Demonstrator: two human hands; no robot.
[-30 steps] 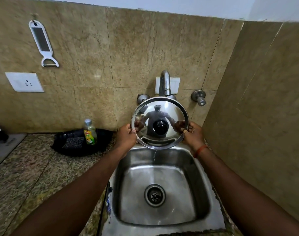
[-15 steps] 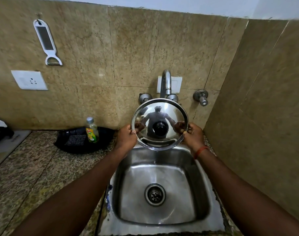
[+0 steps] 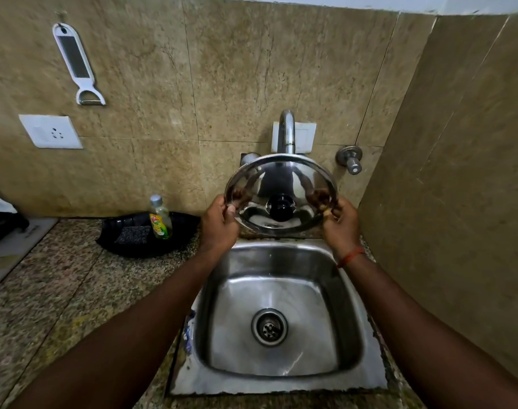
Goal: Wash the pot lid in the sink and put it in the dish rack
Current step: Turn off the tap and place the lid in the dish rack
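A shiny steel pot lid [image 3: 284, 178] with a black knob is held up over the back edge of the steel sink [image 3: 352, 293], just under the tap spout [image 3: 286, 131]. Its knob side faces me and it leans back at the top. My left hand [image 3: 219, 224] grips its left rim and my right hand [image 3: 341, 224] grips its right rim. No water can be seen running. At the far left edge a dark dish rack [image 3: 0, 228] is partly in view.
A black tray [image 3: 124, 246] holding a dish-soap bottle [image 3: 160, 218] and a scrub pad [image 3: 133, 234] sits on the granite counter left of the sink. A tap valve [image 3: 349, 159] sticks out of the back wall. A tiled side wall stands close on the right.
The lid has tipped back from nearly upright to a flatter tilt under the spout. Both hands keep their grip on the rim.
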